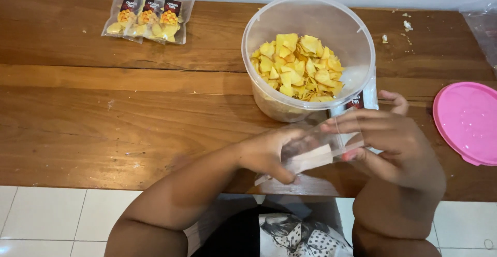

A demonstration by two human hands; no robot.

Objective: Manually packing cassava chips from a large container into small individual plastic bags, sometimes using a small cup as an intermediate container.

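While both hands meet just in front of the big tub, they hold one small clear bag between them. The left hand pinches the bag from its left side, with fingers curled around the bottom part. The right hand grips the top edge on the other side, fingers laid flat over it. It looks like the two hands pull the bag's mouth apart so that it stays open, but the plastic is see-through and a bit blurry, so I cannot be sure how wide it is.

The bag sits low over the front edge of the wooden table, close to the person's body. Right behind it stands the round clear tub, full of yellow chips. The tub is near, so the chips are easy to reach. Its pink lid lies off to the right, flat on the table, and the picture cuts off its far side.

Three small filled packets lie in a row at the back left, well apart from the hands. They look finished and put out of the way.

Another bag with a dark label peeks out behind the right hand, mostly hidden. Some clear plastic shows at the top right corner, but I cannot tell what it is.
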